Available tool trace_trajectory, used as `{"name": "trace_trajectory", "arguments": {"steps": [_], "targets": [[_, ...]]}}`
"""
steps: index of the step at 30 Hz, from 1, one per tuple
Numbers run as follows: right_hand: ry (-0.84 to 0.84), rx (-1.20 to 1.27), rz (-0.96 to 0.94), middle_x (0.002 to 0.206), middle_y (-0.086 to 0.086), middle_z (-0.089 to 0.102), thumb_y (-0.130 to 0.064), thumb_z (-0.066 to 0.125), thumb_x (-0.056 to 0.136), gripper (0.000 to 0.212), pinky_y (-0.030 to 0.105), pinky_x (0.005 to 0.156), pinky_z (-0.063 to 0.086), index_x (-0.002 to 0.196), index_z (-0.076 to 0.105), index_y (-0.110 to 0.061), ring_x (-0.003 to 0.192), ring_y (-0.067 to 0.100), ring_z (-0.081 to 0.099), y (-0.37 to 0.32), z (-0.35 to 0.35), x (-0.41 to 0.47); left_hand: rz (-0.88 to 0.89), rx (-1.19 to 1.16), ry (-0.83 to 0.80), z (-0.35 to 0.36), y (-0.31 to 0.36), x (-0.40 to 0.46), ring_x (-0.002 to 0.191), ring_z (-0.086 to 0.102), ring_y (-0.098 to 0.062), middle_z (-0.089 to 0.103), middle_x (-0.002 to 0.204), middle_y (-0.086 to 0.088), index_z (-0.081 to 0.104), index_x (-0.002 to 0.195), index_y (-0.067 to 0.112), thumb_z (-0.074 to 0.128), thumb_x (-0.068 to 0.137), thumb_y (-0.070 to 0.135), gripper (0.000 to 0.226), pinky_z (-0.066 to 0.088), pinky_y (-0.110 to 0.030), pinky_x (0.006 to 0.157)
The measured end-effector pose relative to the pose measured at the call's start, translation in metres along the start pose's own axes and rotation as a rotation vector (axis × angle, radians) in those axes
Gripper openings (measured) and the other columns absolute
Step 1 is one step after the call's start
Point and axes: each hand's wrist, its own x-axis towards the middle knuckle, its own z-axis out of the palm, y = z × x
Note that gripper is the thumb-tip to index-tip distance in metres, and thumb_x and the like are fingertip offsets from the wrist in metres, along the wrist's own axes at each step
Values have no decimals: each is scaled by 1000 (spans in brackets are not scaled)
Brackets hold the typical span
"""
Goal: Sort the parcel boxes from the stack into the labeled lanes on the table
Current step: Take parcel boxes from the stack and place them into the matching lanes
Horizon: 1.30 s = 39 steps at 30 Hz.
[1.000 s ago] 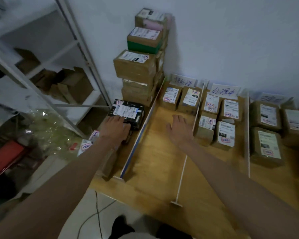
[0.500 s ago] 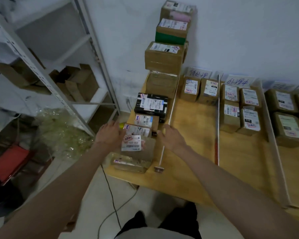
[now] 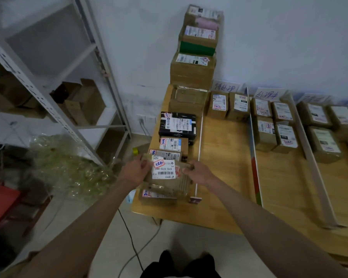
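Both hands' grip, left hand (image 3: 136, 171) and right hand (image 3: 199, 172), clamps a brown parcel (image 3: 167, 173), apparently above another box (image 3: 159, 194).

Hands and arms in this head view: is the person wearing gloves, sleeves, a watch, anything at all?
Nothing shows on them. The left hand and right hand are bare, without gloves, rings or a watch, and both forearms are uncovered as far as the picture's edge. No sleeve is in view.

White wall (image 3: 269, 37) at back, grey metal shelf (image 3: 54, 109) on left w/ boxes, pale floor (image 3: 169, 241), dim light.
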Motion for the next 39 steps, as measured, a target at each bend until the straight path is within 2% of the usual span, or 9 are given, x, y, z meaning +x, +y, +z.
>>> {"name": "trace_trajectory", "arguments": {"steps": [2, 6, 9, 13, 17, 20, 24, 29, 39], "targets": [[-57, 86, 10, 118, 5, 55, -40, 63, 93, 49, 27, 73, 57, 130, 48, -10, 108, 23, 60, -8, -12, -9, 71, -7, 4, -11, 7, 1, 89, 61, -16, 65, 103, 0, 48, 131, 17, 48, 99, 44, 42, 49, -30, 77], [-128, -76, -30, 133, 7, 56, -52, 64, 88, 66, 34, 92, 55, 138, 50, -12, 117, 24, 58, -17, -31, -12, 167, 9, -24, -30, 27, 9, 96, 61, -17, 66, 111, -1, 46, 138, 19, 49, 100, 41, 44, 46, -27, 77], [-122, -253, -17, 122, 7, 63, -59, 57, 90, 56, 28, 85, 50, 117, 65, -11, 111, 22, 59, -26, -46, -19, 227, 50, -49, -41, 46, 19, 110, 62, -25, 64, 122, -4, 45, 140, 21, 48, 99, 44, 47, 45, -27, 83], [-7, -199, -13, 106, 7, 64, -57, 57, 91, 44, 23, 67, 42, 94, 65, -14, 99, 21, 60, -22, -69, -29, 239, 75, -63, -43, 76, 35, 111, 62, -28, 61, 130, -8, 40, 145, 21, 42, 99, 54, 57, 53, -40, 92], [148, -101, 36, 113, 10, 68, -60, 56, 90, 61, 33, 85, 51, 112, 70, -5, 106, 25, 64, -2, -91, -38, 258, 163, -3, -36, 109, 43, 124, 53, -30, 51, 144, -11, 37, 149, 17, 27, 97, 65, 71, 47, -43, 100], [267, -5, 82, 105, 14, 72, -57, 57, 91, 59, 40, 89, 56, 104, 71, -1, 98, 30, 69, 22, -106, -48, 344, 256, -27, -24, 130, 41, 137, 41, -30, 40, 152, -11, 35, 150, 16, 26, 100, 59, 67, 38, -42, 108], [430, 55, 130, 116, 13, 68, -54, 58, 91, 55, 45, 94, 53, 117, 66, -6, 106, 30, 65, 56, -126, -68, 438, 389, -42, -1, 159, 33, 126, 49, -27, 51, 140, -10, 45, 142, 13, 28, 101, 56, 62, 43, -39, 101], [566, 176, 268, 114, 16, 66, -60, 63, 84, 71, 45, 90, 55, 115, 63, 4, 105, 30, 63, 109, -156, -92, 582, 532, -40, 38, 198, 20, 122, 51, -27, 52, 136, -10, 48, 139, 12, 28, 101, 55, 61, 42, -38, 101], [697, 178, 341, 117, 18, 66, -62, 59, 86, 74, 46, 92, 54, 118, 64, 4, 107, 33, 63, 227, -235, -154, 716, 652, -71, 130, 310, -21, 129, 44, -26, 49, 142, -6, 46, 142, 16, 28, 100, 54, 59, 27, -37, 112]]}}
